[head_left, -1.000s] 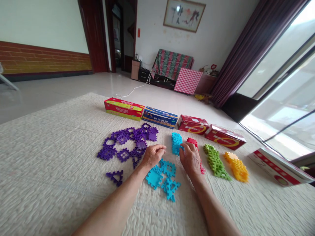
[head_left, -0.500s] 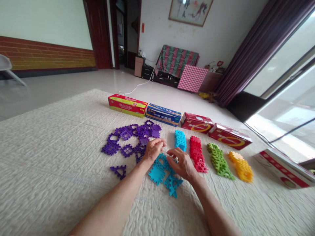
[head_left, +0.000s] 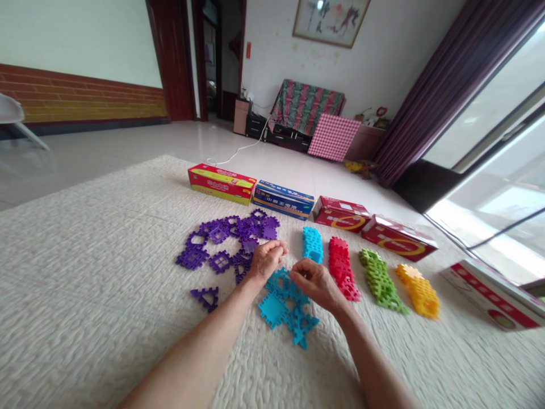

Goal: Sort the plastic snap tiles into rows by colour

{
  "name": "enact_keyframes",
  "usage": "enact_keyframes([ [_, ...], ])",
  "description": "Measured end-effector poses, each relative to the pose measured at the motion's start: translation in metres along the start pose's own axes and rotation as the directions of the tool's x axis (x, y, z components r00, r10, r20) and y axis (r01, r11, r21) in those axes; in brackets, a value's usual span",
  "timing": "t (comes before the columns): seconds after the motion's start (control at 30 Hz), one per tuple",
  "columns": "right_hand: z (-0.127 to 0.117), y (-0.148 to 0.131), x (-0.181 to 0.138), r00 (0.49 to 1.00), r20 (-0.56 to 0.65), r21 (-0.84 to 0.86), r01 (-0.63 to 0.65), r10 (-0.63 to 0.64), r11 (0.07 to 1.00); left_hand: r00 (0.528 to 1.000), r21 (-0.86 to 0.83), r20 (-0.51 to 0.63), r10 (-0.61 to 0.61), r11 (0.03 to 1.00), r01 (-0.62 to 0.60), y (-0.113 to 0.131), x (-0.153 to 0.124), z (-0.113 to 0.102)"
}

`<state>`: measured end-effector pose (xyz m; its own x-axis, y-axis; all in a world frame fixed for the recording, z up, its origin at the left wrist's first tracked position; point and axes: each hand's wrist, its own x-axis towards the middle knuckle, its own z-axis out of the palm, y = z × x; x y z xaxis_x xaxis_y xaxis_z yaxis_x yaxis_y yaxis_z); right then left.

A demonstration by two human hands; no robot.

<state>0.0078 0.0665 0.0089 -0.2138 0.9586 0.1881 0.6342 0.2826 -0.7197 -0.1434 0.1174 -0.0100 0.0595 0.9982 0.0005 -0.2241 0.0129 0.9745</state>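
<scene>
My left hand (head_left: pixel 266 260) is closed loosely, its fingers pressed together, between the purple pieces and the blue ones. Anything inside it is hidden. My right hand (head_left: pixel 314 279) curls its fingers down at the edge of the loose blue building pieces (head_left: pixel 273 309), its fingertips against one of them. These flat plastic pieces have notched edges, and a triangular one (head_left: pixel 303 325) lies nearest me. Beyond my right hand is a stacked row of blue pieces (head_left: pixel 312 244). Purple pieces (head_left: pixel 219 261) lie scattered left of my left hand, with a purple triangle (head_left: pixel 206 297) apart from them.
Rows of red pieces (head_left: pixel 343 270), green pieces (head_left: pixel 381 281) and orange pieces (head_left: pixel 419 289) lie to the right. Behind stand a red-yellow box (head_left: pixel 221 184), a blue box (head_left: pixel 283 200) and two dark red boxes (head_left: pixel 340 215). A white-red box (head_left: pixel 494 292) is far right.
My right hand's fingers have curled in more. The loose blue pieces have shifted slightly toward me, the square and triangle most. My left hand has hardly moved.
</scene>
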Motion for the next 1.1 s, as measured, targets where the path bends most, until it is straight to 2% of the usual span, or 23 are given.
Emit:
enact_keyframes([
  [0.1,-0.008,0.005,0.000,0.995,0.060,0.194,-0.089,0.079,0.977,1.000,0.005,-0.005,-0.010,1.000,0.010,0.001,-0.001,0.000],
  [0.17,-0.013,0.009,0.000,0.993,0.052,0.315,-0.116,0.105,0.942,1.000,0.010,-0.007,-0.021,1.000,0.021,0.002,-0.002,0.000],
  [0.27,-0.019,0.017,0.000,0.987,-0.096,0.392,-0.083,0.130,0.916,1.000,0.002,-0.005,-0.017,1.000,0.017,0.003,-0.002,0.001],
  [0.37,-0.020,0.023,-0.004,0.939,-0.333,0.256,-0.001,0.089,0.967,1.000,-0.005,-0.005,-0.017,1.000,0.017,0.000,-0.001,0.001],
  [0.43,-0.019,0.025,-0.009,0.917,-0.396,0.037,0.073,-0.052,0.997,1.000,0.006,-0.003,-0.015,1.000,0.015,-0.003,0.000,0.001],
  [0.53,-0.016,0.025,-0.021,0.929,-0.252,-0.223,0.216,-0.270,0.951,1.000,0.012,0.009,0.015,1.000,-0.015,-0.008,0.003,0.000],
  [0.63,-0.016,0.021,-0.032,0.935,-0.107,-0.308,0.293,-0.339,0.905,0.999,0.025,0.024,0.037,0.999,-0.038,-0.013,0.005,-0.001],
  [0.83,-0.019,0.014,-0.035,0.948,0.031,-0.359,0.306,-0.316,0.882,0.998,0.053,0.036,0.061,0.997,-0.063,-0.017,0.007,-0.001],
  [1.1,-0.013,0.015,-0.027,0.956,0.083,-0.366,0.291,-0.281,0.884,0.997,0.064,0.051,0.052,0.996,-0.055,-0.015,0.006,-0.001],
])
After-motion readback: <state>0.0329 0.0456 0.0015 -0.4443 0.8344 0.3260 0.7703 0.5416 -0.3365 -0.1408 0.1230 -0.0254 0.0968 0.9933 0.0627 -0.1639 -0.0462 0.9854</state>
